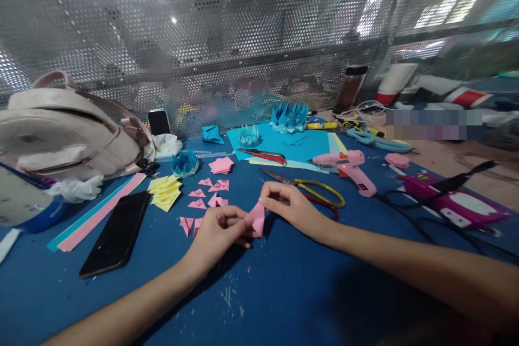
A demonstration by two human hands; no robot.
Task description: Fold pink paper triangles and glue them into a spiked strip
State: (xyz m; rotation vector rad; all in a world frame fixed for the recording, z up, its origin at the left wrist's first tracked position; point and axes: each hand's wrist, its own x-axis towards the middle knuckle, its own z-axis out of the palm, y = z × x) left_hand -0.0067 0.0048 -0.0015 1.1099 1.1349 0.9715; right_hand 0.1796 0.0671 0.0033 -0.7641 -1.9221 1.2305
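A small pink paper piece (257, 219) is held between both hands above the blue table (284, 292). My left hand (219, 231) pinches its left side with thumb and fingers. At its upper right corner, the fingertips of my right hand (290, 205) close on the paper. Several folded pink triangles (197, 204) lie just beyond and left of my left hand, with a stack of pink pieces (221, 165) behind them. Yellow folded papers (164, 192) sit farther left. Scissors (320, 189) with yellow and red handles lie behind my right hand.
A black phone (115, 235) and paper strips (101, 213) lie left, near a bag (68, 130). Behind are blue paper crowns (289, 118), blue sheets (312, 143) and a red cutter (263, 156). A pink glue gun (348, 166) and purple power strip (458, 203) with cables lie right.
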